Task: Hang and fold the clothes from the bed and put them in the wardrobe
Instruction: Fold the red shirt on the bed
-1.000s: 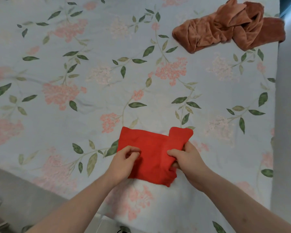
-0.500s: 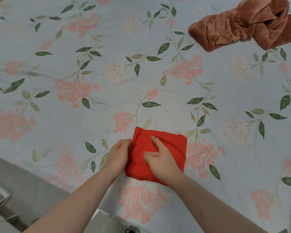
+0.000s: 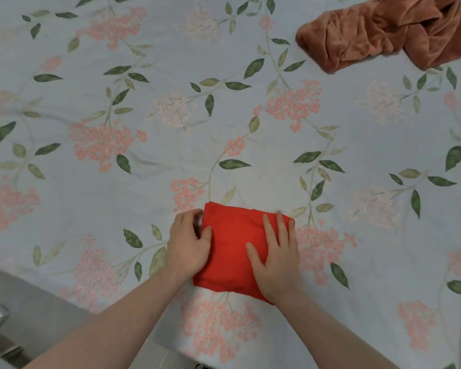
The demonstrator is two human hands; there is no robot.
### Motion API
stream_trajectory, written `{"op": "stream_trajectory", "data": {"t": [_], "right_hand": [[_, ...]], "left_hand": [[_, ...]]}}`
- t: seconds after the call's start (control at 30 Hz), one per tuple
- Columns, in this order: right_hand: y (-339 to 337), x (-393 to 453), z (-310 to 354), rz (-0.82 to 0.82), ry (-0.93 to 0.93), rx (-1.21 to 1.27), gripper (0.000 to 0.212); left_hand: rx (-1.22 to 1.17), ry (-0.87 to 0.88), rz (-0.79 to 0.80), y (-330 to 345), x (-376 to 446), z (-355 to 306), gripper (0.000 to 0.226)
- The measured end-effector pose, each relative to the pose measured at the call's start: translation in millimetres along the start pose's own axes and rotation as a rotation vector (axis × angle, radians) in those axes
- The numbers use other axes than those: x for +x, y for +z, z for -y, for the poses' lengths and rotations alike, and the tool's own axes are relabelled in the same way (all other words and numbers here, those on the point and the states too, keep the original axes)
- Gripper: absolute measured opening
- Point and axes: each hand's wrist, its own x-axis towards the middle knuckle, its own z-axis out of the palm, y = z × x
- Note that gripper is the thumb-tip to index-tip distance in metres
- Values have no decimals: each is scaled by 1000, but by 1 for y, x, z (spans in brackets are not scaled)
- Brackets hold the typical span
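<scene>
Right hand (image 3: 276, 258): flat, fingers straight, pressing folded bright red cloth garment (image 3: 233, 243).
Left hand (image 3: 188, 242): loosely curved against its left edge.
Risk: fold springing open if lifted one-sided.

Red cloth (image 3: 234, 246), rust-brown garment (image 3: 378, 33), seemingly pale-blue floral bedsheet (image 3: 144, 187).

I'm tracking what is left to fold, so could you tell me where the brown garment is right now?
The brown garment lies crumpled at the top right of the head view, on the floral bedsheet, well beyond the red cloth under both hands.
</scene>
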Motion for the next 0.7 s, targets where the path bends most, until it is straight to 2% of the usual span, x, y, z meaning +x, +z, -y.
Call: {"op": "stream_trajectory", "data": {"t": [0.07,0.13,0.2,0.33,0.53,0.7], "right_hand": [[13,0,-1,-39,15,-49,76],[24,-2,-5,-70,12,-89,74],[31,-1,-11,-89,12,-112,73],[43,4,-19,-124,1,-164,73],[60,13,-30,-152,-3,-138,74],[61,11,-32,-127,10,-128,74]], "left_hand": [[50,104,-20,8,-4,-4,69],[204,236,56,23,-5,-2,79],[362,302,114,37,-3,8,79],[504,361,102,52,7,23,78],[554,369,68,68,17,37,78],[560,340,154,65,17,33,80]]}}
